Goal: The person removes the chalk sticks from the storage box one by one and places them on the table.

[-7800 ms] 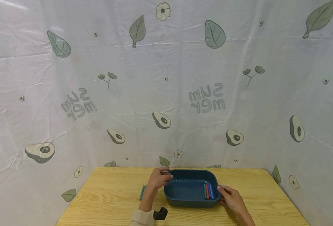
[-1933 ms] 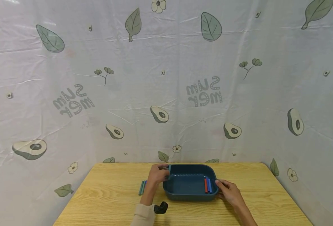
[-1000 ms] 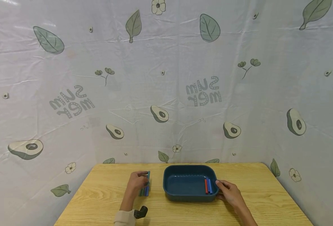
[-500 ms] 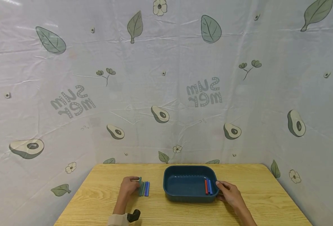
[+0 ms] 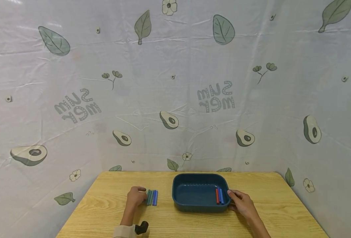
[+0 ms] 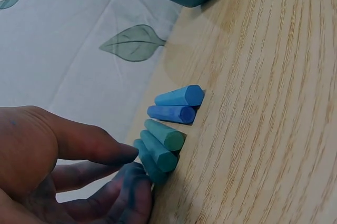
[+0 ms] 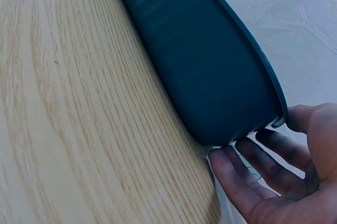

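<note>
Three green and two blue chalk sticks (image 5: 152, 197) lie side by side in a row on the table. In the left wrist view the fingertips of my left hand (image 5: 136, 196) are right beside the outermost green chalk stick (image 6: 151, 163), with no stick visibly gripped between them; whether they touch it I cannot tell. A dark blue rectangular tub (image 5: 193, 208) stands to the right of the row. One red chalk stick (image 5: 217, 196) and two blue ones (image 5: 221, 196) lie at its right end. My right hand (image 5: 242, 202) holds the tub's right end, thumb at the rim and fingers against the outer wall.
The wooden table (image 5: 104, 198) carries both the row and the tub. Behind it hangs a pale patterned sheet (image 5: 145, 142) that reaches the table's back edge. A black wrist mount (image 5: 141, 227) sticks out from my left sleeve.
A green chalk stick has left the tub in my left hand, moved left, and now lies at the left end of the row. My right hand stays at the tub.
</note>
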A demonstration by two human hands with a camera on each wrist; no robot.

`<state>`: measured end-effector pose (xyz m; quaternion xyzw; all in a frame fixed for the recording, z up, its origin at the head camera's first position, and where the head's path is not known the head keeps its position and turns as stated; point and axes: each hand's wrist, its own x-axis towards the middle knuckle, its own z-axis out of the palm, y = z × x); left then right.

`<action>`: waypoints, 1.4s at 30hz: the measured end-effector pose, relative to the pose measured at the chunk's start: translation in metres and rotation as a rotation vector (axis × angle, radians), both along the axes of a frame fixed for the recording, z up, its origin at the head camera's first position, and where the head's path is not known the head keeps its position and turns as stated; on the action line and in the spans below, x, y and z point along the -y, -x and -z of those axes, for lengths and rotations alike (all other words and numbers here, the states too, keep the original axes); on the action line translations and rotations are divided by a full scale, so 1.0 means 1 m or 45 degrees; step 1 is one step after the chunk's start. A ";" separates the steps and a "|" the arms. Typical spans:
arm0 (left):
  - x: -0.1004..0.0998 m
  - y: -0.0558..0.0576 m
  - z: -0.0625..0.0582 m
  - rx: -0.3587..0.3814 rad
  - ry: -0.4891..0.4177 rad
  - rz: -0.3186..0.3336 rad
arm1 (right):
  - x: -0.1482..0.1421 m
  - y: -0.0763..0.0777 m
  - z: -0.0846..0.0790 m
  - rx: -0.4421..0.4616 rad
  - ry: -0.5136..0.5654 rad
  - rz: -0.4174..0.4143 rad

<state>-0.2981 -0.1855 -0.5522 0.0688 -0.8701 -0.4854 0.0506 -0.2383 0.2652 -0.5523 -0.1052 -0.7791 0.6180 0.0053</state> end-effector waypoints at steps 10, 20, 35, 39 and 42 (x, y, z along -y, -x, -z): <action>0.000 -0.009 0.000 0.029 0.066 0.002 | 0.000 -0.002 0.001 -0.022 0.025 -0.014; -0.007 -0.015 -0.006 -0.070 -0.047 -0.016 | -0.001 -0.003 0.001 -0.024 0.020 -0.009; -0.044 -0.009 -0.027 -0.072 -0.299 0.075 | -0.002 -0.002 0.002 -0.041 0.020 0.002; -0.056 -0.007 -0.032 -0.057 -0.379 0.125 | -0.001 -0.002 0.001 -0.040 0.019 0.005; -0.066 -0.005 -0.035 -0.065 -0.422 0.160 | -0.001 -0.002 0.001 -0.037 0.023 0.003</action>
